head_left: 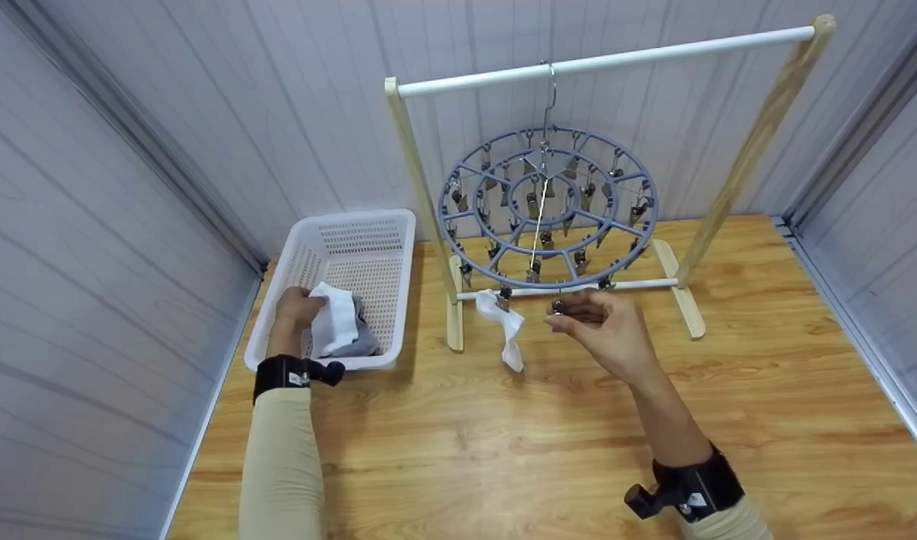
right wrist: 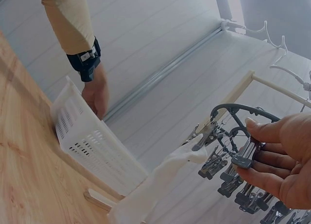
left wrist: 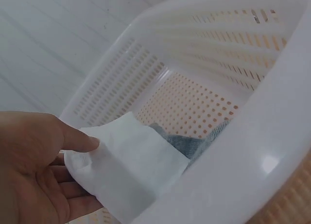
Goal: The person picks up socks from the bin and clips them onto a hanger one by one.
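In the white basket [head_left: 408, 277], my left hand [head_left: 296, 306] pinches a white sock [head_left: 337, 319] between thumb and fingers. A grey ribbed sock [left wrist: 187, 145] lies beside and partly under it. My right hand [head_left: 608, 330] holds a metal clip [right wrist: 246, 155] at the near rim of the round blue-grey drying hanger [head_left: 482, 271], thumb on one side and fingers on the other. To the left of that hand, another white sock [head_left: 509, 328] dangles from a neighbouring clip [right wrist: 206, 136].
The hanger hooks over the white bar [head_left: 653, 54] of a wooden stand [head_left: 758, 142], with many other clips hanging from its rings. Wood-grain floor [head_left: 503, 450] extends in front. Pale panel walls [head_left: 91, 225] rise at the back and both sides.
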Demonstrator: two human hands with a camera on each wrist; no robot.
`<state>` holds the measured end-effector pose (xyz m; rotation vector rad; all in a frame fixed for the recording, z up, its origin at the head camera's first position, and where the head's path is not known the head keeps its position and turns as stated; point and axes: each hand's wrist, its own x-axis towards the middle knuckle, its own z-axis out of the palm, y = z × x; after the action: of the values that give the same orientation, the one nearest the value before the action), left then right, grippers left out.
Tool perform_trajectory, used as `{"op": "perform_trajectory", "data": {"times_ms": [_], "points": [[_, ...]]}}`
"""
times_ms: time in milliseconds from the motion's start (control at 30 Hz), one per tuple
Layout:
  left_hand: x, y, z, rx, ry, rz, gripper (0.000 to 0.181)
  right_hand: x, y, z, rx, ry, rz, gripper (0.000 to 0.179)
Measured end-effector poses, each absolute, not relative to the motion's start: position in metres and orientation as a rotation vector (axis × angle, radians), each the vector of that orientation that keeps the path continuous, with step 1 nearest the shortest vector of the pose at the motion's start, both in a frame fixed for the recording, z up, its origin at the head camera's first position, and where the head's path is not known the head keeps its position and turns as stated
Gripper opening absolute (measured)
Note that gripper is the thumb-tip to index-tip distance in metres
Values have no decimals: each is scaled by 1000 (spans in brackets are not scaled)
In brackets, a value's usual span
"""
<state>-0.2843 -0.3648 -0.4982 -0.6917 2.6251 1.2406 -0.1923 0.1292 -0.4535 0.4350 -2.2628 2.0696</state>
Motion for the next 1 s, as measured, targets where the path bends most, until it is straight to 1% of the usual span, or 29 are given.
{"op": "perform_trajectory", "data": {"times_ms": [100,333,700,867,1000], "points": [[-283,-365,-499,-689,2602,1250,57,-193,128,-454,429,-2264,2068,27],[-282,-367,-499,-696,2664,1227,55,-193,126,-453,392,-2271,2070,28],[-270,-363,-484,-627,2850,1323,46,-192,127,-451,380,-2284,2094,30],[-266,-354,-474,-564,2954,1404,37,-192,127,-450,363,-2287,2087,29],[-264,-347,-466,-529,2988,1464,36,-192,127,-450,372,-2291,2072,29]]}}
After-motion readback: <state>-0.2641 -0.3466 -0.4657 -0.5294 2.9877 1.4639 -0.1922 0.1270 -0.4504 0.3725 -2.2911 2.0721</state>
